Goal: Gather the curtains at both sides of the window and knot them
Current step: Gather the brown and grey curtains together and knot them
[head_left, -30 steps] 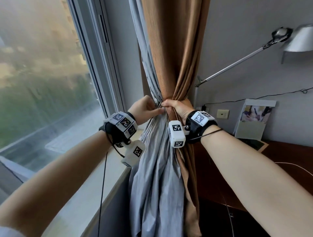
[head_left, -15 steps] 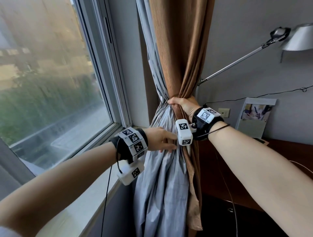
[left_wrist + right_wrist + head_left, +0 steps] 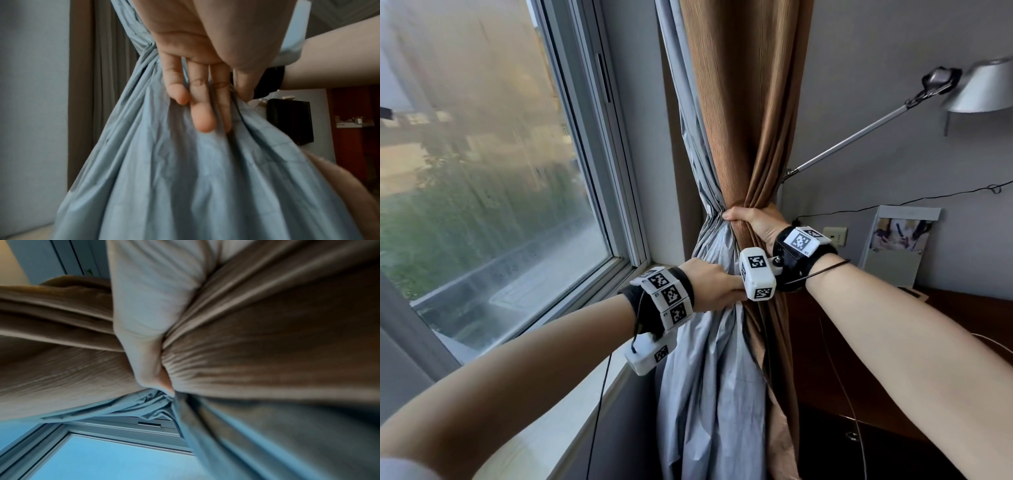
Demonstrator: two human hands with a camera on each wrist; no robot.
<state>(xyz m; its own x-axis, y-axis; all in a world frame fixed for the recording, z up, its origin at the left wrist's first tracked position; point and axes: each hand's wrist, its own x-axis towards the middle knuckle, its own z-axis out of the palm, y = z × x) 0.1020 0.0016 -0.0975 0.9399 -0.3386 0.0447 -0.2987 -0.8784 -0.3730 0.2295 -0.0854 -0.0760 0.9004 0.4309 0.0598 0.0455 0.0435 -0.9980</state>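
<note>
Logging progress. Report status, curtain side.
Right hand grips gathered curtains. Left hand flat on grey lining below. No knot yet. Nothing blocking.

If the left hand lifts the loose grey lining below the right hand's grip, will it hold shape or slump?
Probably slump: the thin grey curtain lining hangs in soft creases and dents under the left hand, whose fingers lie straight on it. It looks smooth, so it may slide. The ribbed brown curtain, bunched in the right hand, looks thicker, likely heavier.
</note>
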